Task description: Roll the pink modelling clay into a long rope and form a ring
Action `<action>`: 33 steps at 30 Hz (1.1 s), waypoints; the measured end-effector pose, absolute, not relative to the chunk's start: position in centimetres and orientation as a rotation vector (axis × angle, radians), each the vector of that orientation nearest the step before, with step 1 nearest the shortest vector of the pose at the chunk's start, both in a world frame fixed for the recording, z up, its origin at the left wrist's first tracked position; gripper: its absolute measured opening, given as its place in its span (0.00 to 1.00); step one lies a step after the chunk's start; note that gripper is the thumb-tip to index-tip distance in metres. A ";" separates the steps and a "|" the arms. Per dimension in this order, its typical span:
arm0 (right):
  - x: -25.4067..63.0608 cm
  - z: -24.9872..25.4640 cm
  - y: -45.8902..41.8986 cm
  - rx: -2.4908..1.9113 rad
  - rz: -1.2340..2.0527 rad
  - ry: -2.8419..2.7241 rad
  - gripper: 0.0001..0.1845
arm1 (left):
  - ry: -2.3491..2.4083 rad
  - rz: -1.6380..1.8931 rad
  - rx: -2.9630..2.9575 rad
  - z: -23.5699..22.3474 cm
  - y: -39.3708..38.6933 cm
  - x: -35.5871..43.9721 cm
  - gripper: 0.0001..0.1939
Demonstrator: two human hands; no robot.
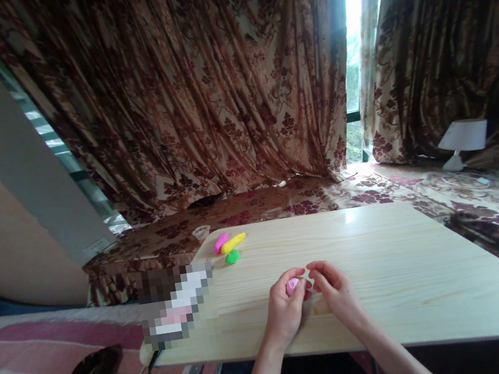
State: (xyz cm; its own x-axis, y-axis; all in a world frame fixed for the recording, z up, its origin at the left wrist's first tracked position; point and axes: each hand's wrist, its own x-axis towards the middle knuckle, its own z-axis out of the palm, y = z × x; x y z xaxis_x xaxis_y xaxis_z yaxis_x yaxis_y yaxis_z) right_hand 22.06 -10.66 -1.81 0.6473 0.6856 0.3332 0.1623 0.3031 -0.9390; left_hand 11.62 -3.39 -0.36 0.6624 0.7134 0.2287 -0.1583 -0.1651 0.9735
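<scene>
My left hand (287, 303) is closed around a light pink lump of modelling clay (292, 285), just above the near middle of the table. Part of the lump is hidden by the thumb and fingers. Close beside it, my right hand (334, 290) has its thumb and fingers drawn together in a pinch, the tips almost meeting those of the left. Whatever may be between them is too small to make out. Farther off to the left lie a yellow clay stick (233, 243), a magenta clay piece (221, 242) and a green clay lump (232, 256).
The pale wooden table (383, 267) spans the space before me. A clear cup (201, 233) stands by its far left corner. At the left edge lies a pixelated object (180, 306) with a black cable. Beyond are patterned curtains (235, 89) and a white lamp (463, 136).
</scene>
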 end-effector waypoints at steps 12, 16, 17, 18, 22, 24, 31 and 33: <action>22.2 -2.5 -10.2 -1.324 0.239 -0.822 0.14 | 0.606 0.880 1.441 -0.1 -3.1 15.2 0.28; 23.0 -2.2 -10.1 -1.358 0.166 -0.819 0.20 | 0.500 0.707 1.327 0.7 -5.7 15.5 0.28; 23.3 -2.2 -10.1 -1.370 0.155 -0.799 0.22 | 0.440 0.639 1.255 1.0 -6.5 15.4 0.28; 23.5 -2.2 -10.1 -1.380 0.148 -0.776 0.23 | 0.374 0.576 1.174 1.4 -7.1 15.2 0.28; 21.8 -2.8 -10.8 -1.383 0.175 -0.782 0.25 | 0.269 0.493 0.902 2.5 -6.8 14.5 0.30; 19.7 -3.1 -11.3 -1.356 0.208 -0.915 0.25 | 0.294 0.572 0.775 2.7 -5.2 14.4 0.31; 20.1 0.6 -9.3 -1.375 0.157 -1.079 0.27 | 0.265 0.646 0.676 1.8 -6.5 14.2 0.27; 20.9 1.6 -8.6 -1.400 0.154 -1.038 0.28 | 0.192 0.658 0.660 2.1 -7.2 14.1 0.25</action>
State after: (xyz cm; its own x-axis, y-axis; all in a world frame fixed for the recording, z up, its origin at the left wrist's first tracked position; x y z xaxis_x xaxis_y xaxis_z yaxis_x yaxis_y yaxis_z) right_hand 20.92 -8.63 1.58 0.5760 0.6460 0.5009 0.4725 0.2369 -0.8489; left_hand 14.07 -7.15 2.13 0.7822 0.6218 0.0375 -0.5046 0.5972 0.6235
